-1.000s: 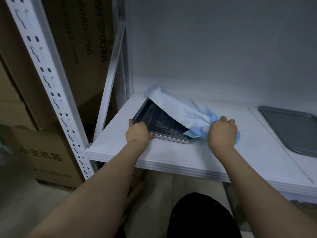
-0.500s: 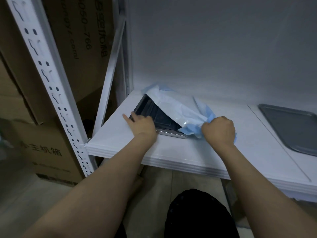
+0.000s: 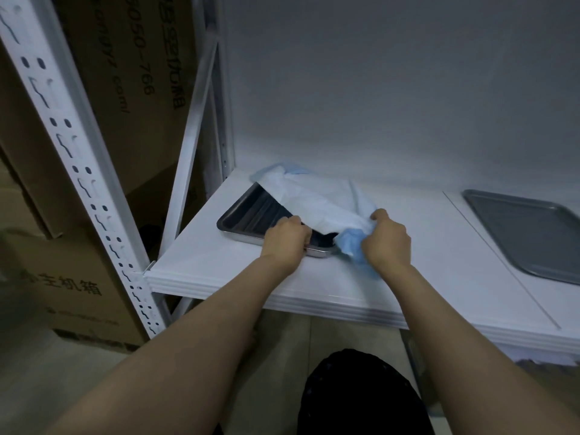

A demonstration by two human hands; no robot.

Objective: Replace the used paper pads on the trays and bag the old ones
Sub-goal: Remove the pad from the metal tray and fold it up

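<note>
Paper pad (image 3: pixel 314 202), white over blue, lies half lifted across the tray (image 3: pixel 248 215), its far corner draped over the tray's back rim. Right hand (image 3: pixel 387 241) clenches the pad's bunched end just past the tray's near right corner. Left hand (image 3: pixel 285 240) grips the tray's near rim, fingers curled over it. The tray sits on a white shelf (image 3: pixel 219 265), with bare shelf in front of it. Right of the tray, well apart, lies a second tray (image 3: pixel 530 233). A slotted post (image 3: pixel 72 158) and cardboard boxes (image 3: pixel 131 89) stand to its left.
</note>
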